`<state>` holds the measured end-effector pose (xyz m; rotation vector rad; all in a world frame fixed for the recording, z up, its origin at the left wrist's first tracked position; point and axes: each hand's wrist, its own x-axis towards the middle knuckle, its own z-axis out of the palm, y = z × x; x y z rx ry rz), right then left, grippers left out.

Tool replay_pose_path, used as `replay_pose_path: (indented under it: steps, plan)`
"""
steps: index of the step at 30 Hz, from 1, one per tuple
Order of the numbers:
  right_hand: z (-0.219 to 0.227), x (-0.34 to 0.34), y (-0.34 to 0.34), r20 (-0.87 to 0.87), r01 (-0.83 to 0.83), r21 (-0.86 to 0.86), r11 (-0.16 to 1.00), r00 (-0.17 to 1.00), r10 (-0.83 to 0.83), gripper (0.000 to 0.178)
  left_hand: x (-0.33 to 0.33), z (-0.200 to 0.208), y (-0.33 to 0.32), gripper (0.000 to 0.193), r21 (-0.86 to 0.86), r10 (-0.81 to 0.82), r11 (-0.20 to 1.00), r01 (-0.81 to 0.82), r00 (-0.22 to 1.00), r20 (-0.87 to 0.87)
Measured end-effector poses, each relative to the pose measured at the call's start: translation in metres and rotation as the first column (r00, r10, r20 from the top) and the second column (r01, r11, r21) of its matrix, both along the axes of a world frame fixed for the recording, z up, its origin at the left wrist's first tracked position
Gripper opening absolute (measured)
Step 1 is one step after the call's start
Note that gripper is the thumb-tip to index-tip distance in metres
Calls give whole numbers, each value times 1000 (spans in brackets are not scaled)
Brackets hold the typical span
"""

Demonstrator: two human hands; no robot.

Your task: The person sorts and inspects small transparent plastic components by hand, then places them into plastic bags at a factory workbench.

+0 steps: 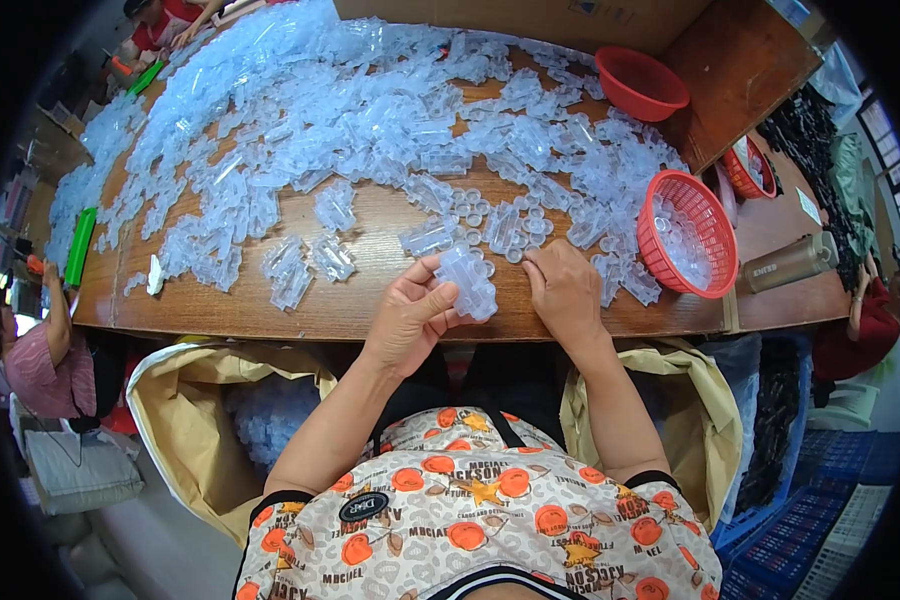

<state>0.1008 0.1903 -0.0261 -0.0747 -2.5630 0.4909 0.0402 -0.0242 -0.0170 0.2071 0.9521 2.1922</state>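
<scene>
My left hand [411,312] is closed on a clear plastic molded piece [467,284], thumb on top, held just above the table's near edge. It looks like a row of joined tubes with rounded ends. To its right, my right hand [563,292] is palm down with fingers curled and fingertips pinched at the table. Small clear round pieces [515,254] lie right at those fingertips; what the pinch holds is hidden. Ahead of both hands are more loose clear plastic pieces [508,228]. Two small groups of clear pieces [288,272] sit left of my left hand.
A large heap of clear plastic parts [350,110] covers the wooden table [390,290]. On the right are a red basket [656,235] holding clear parts, a red bowl [642,82] and a bottle [790,262]. Lined sacks [185,420] stand below the edge. Other people [45,360] sit nearby.
</scene>
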Motion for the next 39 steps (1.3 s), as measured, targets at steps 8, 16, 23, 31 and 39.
replay_pose_path:
  steps: [8,16,23,31,39]
  plan:
    - [6,7,5,179,34,-760,650,971,159,8,-1,9,6,55,115,-62,992,49,992,111]
    - [25,14,9,334,362,-931,39,808,486,13,0,21,5,65,-115,-54,992,53,998,-9]
    - [18,15,14,462,285,-727,624,876,139,14,-3,23,-6,61,-124,-62,991,55,997,-52]
    - [8,12,0,118,-107,-76,991,986,116,17,4,28,7,53,-61,-40,997,44,997,73]
    - [47,24,-27,-152,-300,-668,681,951,270,22,11,24,8,50,-113,-28,993,27,999,-15]
